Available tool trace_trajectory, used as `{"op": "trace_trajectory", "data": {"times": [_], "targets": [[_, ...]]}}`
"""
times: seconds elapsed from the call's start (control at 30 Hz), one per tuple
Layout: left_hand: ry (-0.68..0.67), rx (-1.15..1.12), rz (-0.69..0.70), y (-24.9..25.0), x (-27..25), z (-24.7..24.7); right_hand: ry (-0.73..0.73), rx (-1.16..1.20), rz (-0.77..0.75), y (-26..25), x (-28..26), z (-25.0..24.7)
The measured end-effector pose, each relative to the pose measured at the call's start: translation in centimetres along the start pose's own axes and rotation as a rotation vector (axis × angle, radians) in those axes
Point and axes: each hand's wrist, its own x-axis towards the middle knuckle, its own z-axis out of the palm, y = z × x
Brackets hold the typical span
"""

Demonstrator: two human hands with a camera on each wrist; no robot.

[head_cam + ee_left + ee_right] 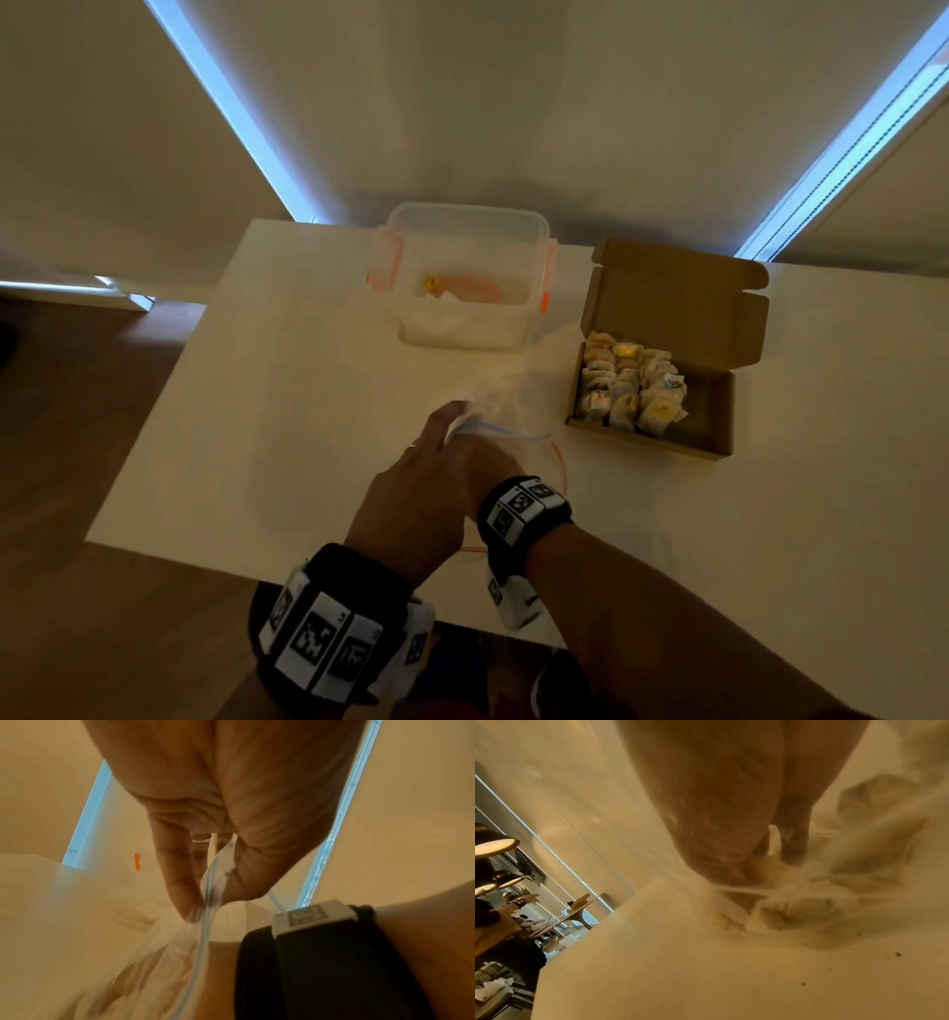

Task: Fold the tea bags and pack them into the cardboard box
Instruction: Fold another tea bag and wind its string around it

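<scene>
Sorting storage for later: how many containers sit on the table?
2: a clear plastic tub at the far middle, and an open cardboard box of tea bags to its right.

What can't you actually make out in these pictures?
- Right hand: in the head view the left hand covers it; the right wrist view is blurred, so its grip is unclear.
- Zip bag: contents unreadable through crumpled plastic in the left wrist view.
- Tea bags in the cardboard box: tags too small to read, head view.
- Plastic container: contents washed out by glare, head view.

right hand (731,811) blurred inside plastic bag (164,953), grasp unreadable, fingertips hidden
</scene>
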Motion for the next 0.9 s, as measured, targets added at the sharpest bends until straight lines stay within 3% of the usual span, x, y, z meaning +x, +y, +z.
{"op": "trace_trajectory", "data": {"times": [0.17, 0.27, 0.4, 0.6, 0.7, 0.9], "targets": [[0.028, -0.038, -0.025, -1.0, 0.8, -0.1, 0.095, 0.018, -0.055, 0.2, 0.0, 0.6], [0.039, -0.042, -0.023, -0.8, 0.9, -0.2, 0.067, 0.072, -0.042, 0.3, -0.5, 0.4], [0.048, -0.078, -0.049, -1.0, 1.1, -0.4, 0.105, 0.176, -0.01, 0.5, -2.9, -1.8], [0.062, -0.031, -0.108, -1.1, 1.5, -2.1, 0.276, 0.159, -0.001, 1.9, -8.9, -6.6], [0.1, 0.037, -0.086, -1.4, 1.4, -3.1, 0.405, 0.188, 0.02, 3.2, -11.3, -9.4], [0.114, 0.093, -0.049, -0.5, 1.7, -5.5, 0.475, 0.374, 0.033, 5.2, -13.1, -12.0]]}}
